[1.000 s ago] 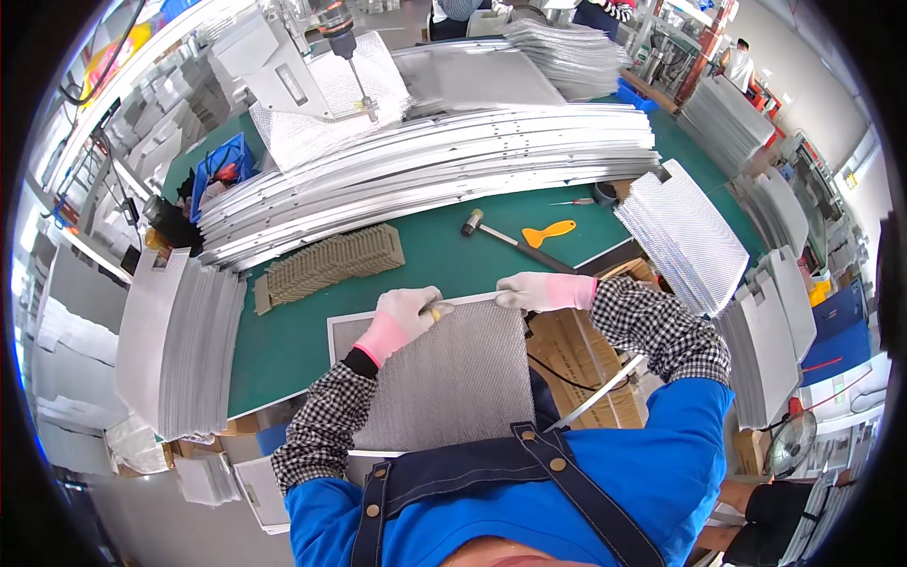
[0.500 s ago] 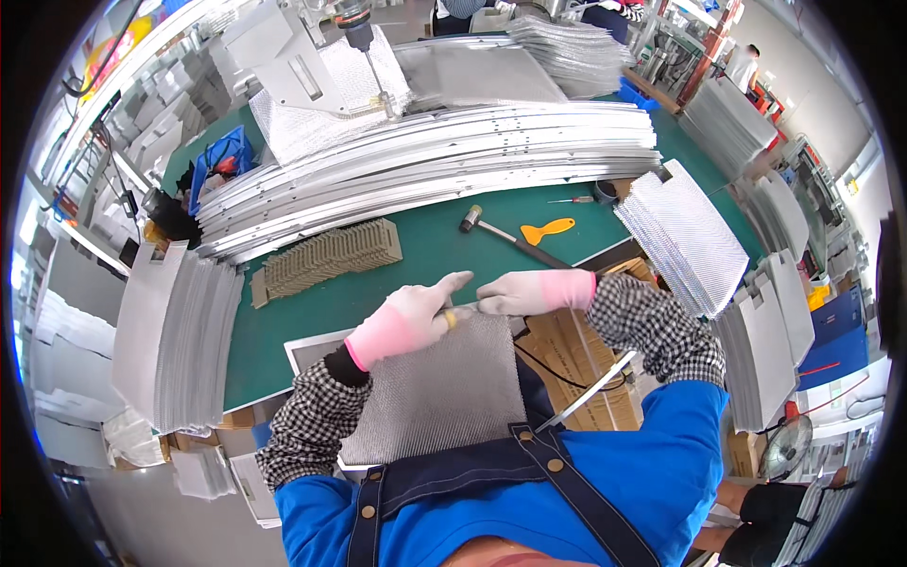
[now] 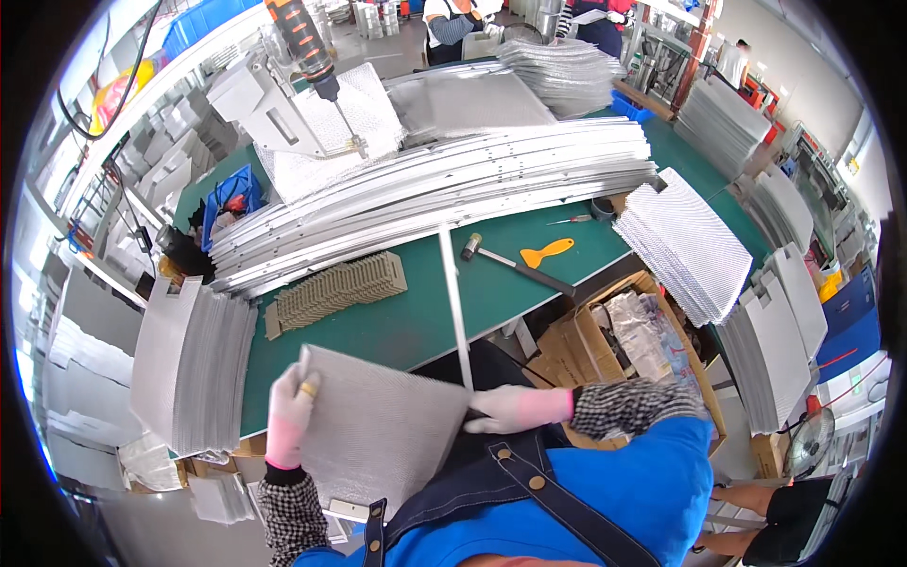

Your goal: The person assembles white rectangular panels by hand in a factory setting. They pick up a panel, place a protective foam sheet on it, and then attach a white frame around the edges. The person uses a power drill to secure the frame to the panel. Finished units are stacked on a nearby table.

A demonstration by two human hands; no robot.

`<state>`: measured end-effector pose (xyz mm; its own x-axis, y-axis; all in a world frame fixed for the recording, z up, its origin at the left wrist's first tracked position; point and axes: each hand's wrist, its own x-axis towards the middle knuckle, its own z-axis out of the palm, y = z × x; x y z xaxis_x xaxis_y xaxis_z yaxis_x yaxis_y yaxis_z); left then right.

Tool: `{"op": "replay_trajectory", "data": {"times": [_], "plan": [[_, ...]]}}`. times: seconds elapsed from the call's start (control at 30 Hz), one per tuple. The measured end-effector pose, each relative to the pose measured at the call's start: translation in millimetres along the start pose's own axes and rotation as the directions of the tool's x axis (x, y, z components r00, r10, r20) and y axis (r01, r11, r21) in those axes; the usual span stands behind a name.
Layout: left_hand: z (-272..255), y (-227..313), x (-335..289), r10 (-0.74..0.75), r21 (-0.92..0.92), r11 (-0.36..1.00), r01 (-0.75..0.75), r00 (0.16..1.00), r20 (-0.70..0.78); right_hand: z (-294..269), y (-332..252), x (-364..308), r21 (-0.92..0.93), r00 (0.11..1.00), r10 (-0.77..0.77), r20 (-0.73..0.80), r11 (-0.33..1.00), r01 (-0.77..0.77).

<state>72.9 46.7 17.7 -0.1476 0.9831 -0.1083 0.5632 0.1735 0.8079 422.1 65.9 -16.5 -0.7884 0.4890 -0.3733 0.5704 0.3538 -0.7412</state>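
Observation:
A grey metal mesh panel [image 3: 378, 416] is tilted in front of my body, over my lap and the bench's near edge. My left hand [image 3: 295, 402], in a white and pink glove, is closed on its left edge. My right hand [image 3: 518, 408], gloved the same way, is closed at the panel's right corner, where a long white metal strip [image 3: 454, 302] ends. That strip reaches away over the green bench. Exactly how the right fingers grip strip and panel is partly hidden. A short pale frame piece [image 3: 350, 510] shows under the panel's near edge.
On the green bench [image 3: 416, 326] lie a hammer [image 3: 515, 265], a yellow scraper [image 3: 546, 251], a row of tan pieces [image 3: 335, 290] and stacked metal strips [image 3: 425, 194]. A power screwdriver [image 3: 307, 47] hangs above. An open carton [image 3: 586, 354] stands right; panel stacks [image 3: 194, 369] flank the bench.
My hands have parted, from close together at the panel's far edge to its left edge and right corner. The panel has turned, and the strip has swung from my right side out over the bench.

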Motion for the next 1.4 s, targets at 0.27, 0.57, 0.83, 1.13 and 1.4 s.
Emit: {"op": "replay_trajectory", "data": {"times": [0.27, 0.57, 0.83, 1.13, 1.4], "plan": [[-2.0, 80.1, 8.8, 0.295, -0.244, 0.713, -0.657, 0.597, -0.746, -84.3, -41.4, 26.5, 0.186, 0.300, -0.176, -0.937, 0.475, 0.860], [41.9, 43.4, 62.7, 0.337, -0.191, 0.642, -0.743, 0.497, -0.800, -115.0, -18.0, 32.2, 0.070, 0.192, -0.140, -0.971, 0.602, 0.795], [64.5, 53.6, 46.1, 0.250, -0.231, 0.775, -0.588, 0.621, -0.743, -123.2, -4.1, 32.8, 0.139, 0.366, -0.141, -0.920, 0.755, 0.641], [73.1, 7.2, -1.9, 0.028, -0.402, 0.888, -0.224, 0.898, -0.439, -127.3, 2.6, 44.7, 0.491, 0.739, 0.018, -0.673, 0.759, 0.428], [-4.3, 124.4, 62.4, 0.909, 0.812, 0.183, -0.554, 0.410, 0.075, -124.6, -51.3, 103.0, 0.401, 0.845, -0.212, -0.490, 0.806, 0.435]]}}
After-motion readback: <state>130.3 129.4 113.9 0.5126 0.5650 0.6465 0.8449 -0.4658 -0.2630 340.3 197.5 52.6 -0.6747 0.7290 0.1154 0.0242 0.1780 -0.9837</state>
